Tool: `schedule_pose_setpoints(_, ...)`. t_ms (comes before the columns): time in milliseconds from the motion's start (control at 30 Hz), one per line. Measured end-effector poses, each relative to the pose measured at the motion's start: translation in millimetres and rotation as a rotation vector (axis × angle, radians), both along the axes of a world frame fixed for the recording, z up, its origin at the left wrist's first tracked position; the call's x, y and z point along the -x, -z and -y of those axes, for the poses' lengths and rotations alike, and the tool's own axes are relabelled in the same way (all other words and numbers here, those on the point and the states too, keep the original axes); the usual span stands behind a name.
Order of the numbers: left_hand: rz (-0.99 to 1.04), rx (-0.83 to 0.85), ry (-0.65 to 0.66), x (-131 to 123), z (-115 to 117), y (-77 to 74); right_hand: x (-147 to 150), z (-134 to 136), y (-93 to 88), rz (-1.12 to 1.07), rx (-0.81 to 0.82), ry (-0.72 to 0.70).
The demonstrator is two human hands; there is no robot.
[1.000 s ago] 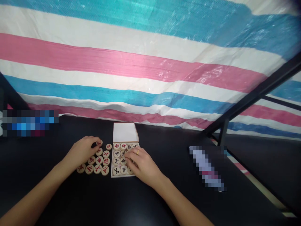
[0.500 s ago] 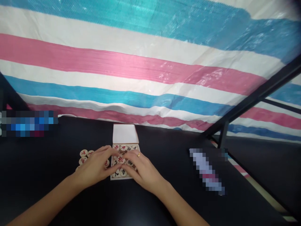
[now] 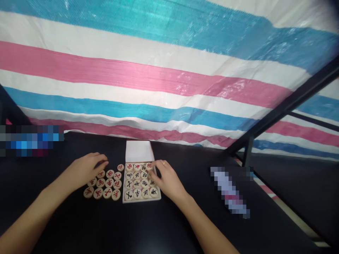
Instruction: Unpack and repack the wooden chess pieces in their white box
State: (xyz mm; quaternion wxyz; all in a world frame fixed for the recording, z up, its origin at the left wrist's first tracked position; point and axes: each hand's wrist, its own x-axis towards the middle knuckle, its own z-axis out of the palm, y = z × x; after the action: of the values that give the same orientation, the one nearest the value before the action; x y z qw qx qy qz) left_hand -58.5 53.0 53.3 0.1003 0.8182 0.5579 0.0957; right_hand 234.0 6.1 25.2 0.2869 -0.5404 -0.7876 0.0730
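A shallow white box (image 3: 141, 200) holds rows of round Chinese chess pieces, mostly with black characters and a few red ones along its far row. At the box's far right corner, my right hand (image 3: 166, 176) pinches a red-marked Chinese chess piece (image 3: 148, 165) between thumb and fingers. My left hand (image 3: 84, 169) hovers over the far left of a group of loose red-marked pieces (image 3: 107, 192), its fingers curved and apart. The hand partly covers the pieces beneath it. One red piece (image 3: 120, 167) lies close to the box's left side.
The box's white lid (image 3: 139, 151) lies open behind it. All of this is on a black table (image 3: 106, 225). Blurred-out items lie at the far left (image 3: 34, 139) and on the right (image 3: 230, 194). A striped plastic sheet (image 3: 159, 81) and a black metal frame (image 3: 265, 123) rise behind.
My hands, which were together over the box around a red piece, have parted. The left moved left over the loose pieces; the right took the red piece to the far right corner.
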Motion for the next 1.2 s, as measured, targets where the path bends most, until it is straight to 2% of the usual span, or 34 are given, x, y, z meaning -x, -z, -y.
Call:
schedule_pose_setpoints(100,0.009,0.234,-0.038,26,-12,0.6,1,-3,5.8,0.014,0.007,0.006)
schedule_pose_setpoints(200,0.096,0.348,-0.033,36,-12,-1.5,7,-2,9.1,0.035,0.008,-0.013)
schedule_pose_setpoints(433,0.147,0.377,-0.005,33,1,-10.7,10,2,8.7,0.036,-0.021,-0.025)
schedule_pose_setpoints(667,0.167,0.443,0.018,34,-5,-8.4,6,4,2.1,0.029,-0.013,-0.039)
schedule_pose_setpoints(800,0.202,0.390,0.048,33,-8,-6.7,4,5,-4.4,-0.035,-0.063,-0.037)
schedule_pose_setpoints(900,0.223,0.240,0.113,23,-6,-6.0,7,8,-7.3,-0.078,-0.095,-0.097)
schedule_pose_setpoints(1067,0.230,-0.013,0.275,-20,17,-2.5,21,20,-12.1,-0.121,-0.080,-0.277)
schedule_pose_setpoints(1200,0.243,-0.133,0.372,-52,39,3.5,27,27,-15.3,-0.142,0.018,-0.327)
